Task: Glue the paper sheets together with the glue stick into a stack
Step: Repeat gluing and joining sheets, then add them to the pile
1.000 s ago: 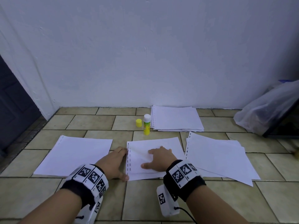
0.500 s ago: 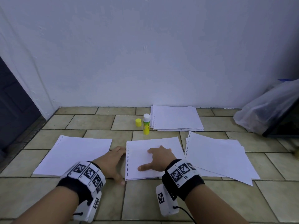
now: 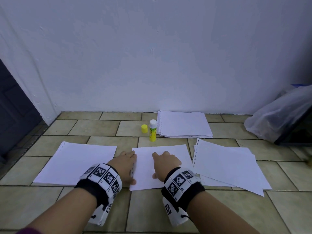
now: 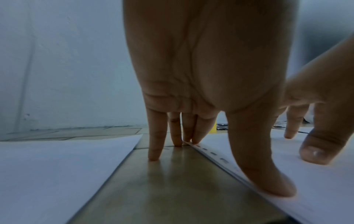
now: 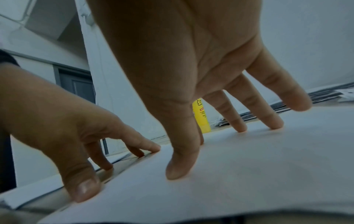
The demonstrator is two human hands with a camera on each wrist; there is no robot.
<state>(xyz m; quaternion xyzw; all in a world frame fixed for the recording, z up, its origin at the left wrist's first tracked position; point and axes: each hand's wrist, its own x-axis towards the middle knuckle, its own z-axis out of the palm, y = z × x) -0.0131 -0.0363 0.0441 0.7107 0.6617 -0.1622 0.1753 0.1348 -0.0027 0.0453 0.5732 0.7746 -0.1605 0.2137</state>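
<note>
Two spread hands, left hand (image 3: 124,164) and right hand (image 3: 166,162), flat on middle paper (image 3: 168,149); punched edge holes (image 4: 213,153) only in left-wrist view.

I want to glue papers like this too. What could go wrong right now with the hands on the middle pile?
The left hand only steadies the punched edge of the middle stack while the right hand presses on top, so the top sheet might slide crooked before the glue holds.

The glue stick stands open, its yellow cap beside it. It could dry out, or get knocked over by a reaching hand.
</note>
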